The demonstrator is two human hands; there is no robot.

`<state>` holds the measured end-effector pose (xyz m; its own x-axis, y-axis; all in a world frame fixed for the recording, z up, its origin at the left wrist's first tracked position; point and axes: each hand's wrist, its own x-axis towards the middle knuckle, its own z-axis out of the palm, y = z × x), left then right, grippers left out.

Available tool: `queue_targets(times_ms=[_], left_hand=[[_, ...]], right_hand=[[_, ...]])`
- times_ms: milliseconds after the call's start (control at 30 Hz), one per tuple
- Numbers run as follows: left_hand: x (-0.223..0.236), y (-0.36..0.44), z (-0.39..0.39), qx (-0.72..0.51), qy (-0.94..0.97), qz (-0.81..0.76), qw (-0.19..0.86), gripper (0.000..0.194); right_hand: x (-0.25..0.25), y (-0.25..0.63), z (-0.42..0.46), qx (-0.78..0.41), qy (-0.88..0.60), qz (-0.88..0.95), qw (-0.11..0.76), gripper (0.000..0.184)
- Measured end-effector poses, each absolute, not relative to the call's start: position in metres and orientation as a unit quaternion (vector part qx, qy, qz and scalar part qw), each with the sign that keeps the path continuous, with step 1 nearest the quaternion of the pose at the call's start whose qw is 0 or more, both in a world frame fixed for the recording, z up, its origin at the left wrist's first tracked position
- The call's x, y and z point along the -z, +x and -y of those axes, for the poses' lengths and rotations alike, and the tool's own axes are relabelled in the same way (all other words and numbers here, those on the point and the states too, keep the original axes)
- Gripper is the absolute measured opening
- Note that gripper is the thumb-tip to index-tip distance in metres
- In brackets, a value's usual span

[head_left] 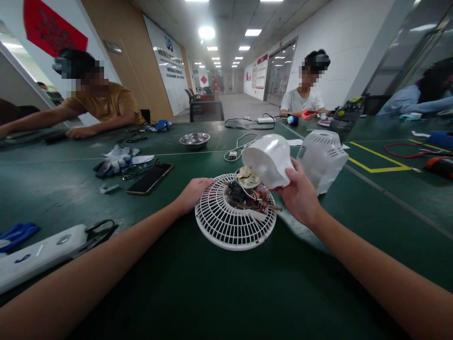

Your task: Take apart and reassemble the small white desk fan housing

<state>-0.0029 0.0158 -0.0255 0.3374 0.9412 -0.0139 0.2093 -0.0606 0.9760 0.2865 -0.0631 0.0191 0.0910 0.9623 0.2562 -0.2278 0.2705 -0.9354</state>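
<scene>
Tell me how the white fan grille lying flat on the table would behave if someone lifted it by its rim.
The fan grille looks like thin slotted plastic, so it is probably light and may flex a little. The exposed motor and wires sit at its centre, so it would likely feel centre-heavy and sag there. The left hand touches its rim; the right hand holds the white cover.

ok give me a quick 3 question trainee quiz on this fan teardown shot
1. True or false: the right hand holds the white motor cover tilted up off the fan grille.
2. What does the left hand touch? A) phone B) fan grille rim C) steel bowl
3. Fill in: beside the phone lie work ____.

Key: 1 true; 2 B; 3 gloves.
</scene>
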Motion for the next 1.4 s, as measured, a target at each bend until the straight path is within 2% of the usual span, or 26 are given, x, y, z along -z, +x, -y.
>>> queue_targets(times_ms=[67, 167, 267, 367, 633, 800, 1400], left_hand=[[0.025, -0.002, -0.015, -0.358, 0.633, -0.455, 0.514, 0.035], [0.024, -0.002, -0.014, -0.361, 0.623, -0.46, 0.52, 0.033], [0.022, 0.0, -0.012, -0.363, 0.607, -0.462, 0.535, 0.03], [0.021, 0.002, -0.011, -0.368, 0.607, -0.462, 0.532, 0.028], [0.024, 0.0, -0.013, -0.37, 0.614, -0.451, 0.532, 0.029], [0.022, 0.0, -0.012, -0.366, 0.605, -0.459, 0.538, 0.029], [0.022, 0.0, -0.013, -0.362, 0.629, -0.452, 0.519, 0.032]], right_hand=[[-0.019, 0.283, 0.071, -0.417, -0.389, 0.562, 0.599, 0.065], [-0.019, 0.28, 0.081, -0.301, -0.419, 0.692, 0.504, 0.082], [-0.02, 0.278, 0.086, -0.152, -0.43, 0.782, 0.425, 0.086], [-0.021, 0.281, 0.084, -0.082, -0.421, 0.817, 0.385, 0.085], [-0.022, 0.292, 0.079, -0.065, -0.41, 0.844, 0.34, 0.095], [-0.02, 0.289, 0.079, -0.074, -0.419, 0.837, 0.344, 0.101], [-0.022, 0.289, 0.081, -0.091, -0.434, 0.826, 0.347, 0.101]])
